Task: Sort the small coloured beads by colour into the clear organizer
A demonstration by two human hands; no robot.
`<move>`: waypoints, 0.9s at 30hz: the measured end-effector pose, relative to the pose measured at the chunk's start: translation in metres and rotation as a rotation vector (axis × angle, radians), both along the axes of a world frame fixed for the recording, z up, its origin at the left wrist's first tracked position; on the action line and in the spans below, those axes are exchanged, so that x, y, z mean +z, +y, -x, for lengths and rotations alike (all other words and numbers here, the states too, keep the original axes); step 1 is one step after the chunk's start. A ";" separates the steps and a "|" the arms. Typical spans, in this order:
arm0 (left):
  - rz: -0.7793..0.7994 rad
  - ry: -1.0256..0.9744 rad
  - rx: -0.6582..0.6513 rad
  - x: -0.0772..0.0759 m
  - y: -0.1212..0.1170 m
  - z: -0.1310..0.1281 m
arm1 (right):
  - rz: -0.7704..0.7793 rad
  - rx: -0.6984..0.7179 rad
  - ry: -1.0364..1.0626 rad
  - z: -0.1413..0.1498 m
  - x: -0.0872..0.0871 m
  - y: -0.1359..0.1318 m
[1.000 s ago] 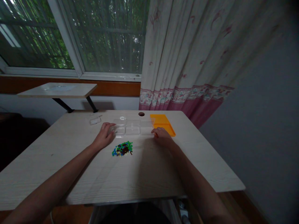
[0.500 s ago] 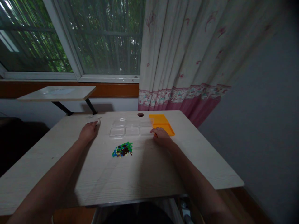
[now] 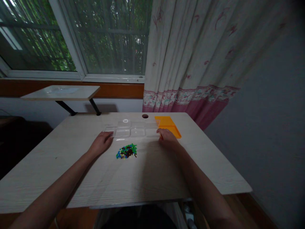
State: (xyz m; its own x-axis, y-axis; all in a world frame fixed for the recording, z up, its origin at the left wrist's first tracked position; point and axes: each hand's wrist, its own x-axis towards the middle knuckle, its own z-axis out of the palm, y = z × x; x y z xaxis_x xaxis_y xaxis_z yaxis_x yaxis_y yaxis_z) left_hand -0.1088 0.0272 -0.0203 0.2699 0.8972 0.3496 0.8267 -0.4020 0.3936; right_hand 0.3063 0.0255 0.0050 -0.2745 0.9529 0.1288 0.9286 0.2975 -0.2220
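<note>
Clear plastic compartment trays point(image 3: 137, 132) lie in a row across the back half of the desk. My left hand point(image 3: 102, 142) is at the row's left end, fingers closed on the edge of a clear tray there. At the right end my right hand point(image 3: 167, 139) has its thumb and fingers closed around the clear tray's edge. Just behind that hand lies an orange tray point(image 3: 173, 129), partly covered by the clear plastic. A pile of small green, blue and dark brown pieces point(image 3: 127, 151) rests in front of the clear trays.
A raised shelf point(image 3: 83, 93) on black legs stands at the desk's back left, with a clear item on it. The desk point(image 3: 133, 181) has a round cable hole point(image 3: 145, 116) near its back edge. Behind it are a window and a floral curtain point(image 3: 176, 63).
My left hand has moved right and nearer, bringing a clear piece against the left end of the row. My right hand stays at the right end. The view has shifted slightly.
</note>
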 end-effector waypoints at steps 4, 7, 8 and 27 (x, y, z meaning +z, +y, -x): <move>-0.003 -0.017 -0.030 0.001 0.005 -0.021 | 0.011 -0.086 -0.089 -0.011 0.003 0.001; -0.015 0.023 -0.047 0.005 0.008 -0.037 | 0.015 -0.150 -0.132 -0.019 0.005 0.002; -0.028 0.040 -0.037 0.007 0.008 -0.041 | 0.016 -0.170 -0.133 -0.021 0.005 0.002; -0.201 -0.085 0.205 -0.004 0.028 -0.058 | 0.052 -0.231 0.011 -0.032 0.002 0.006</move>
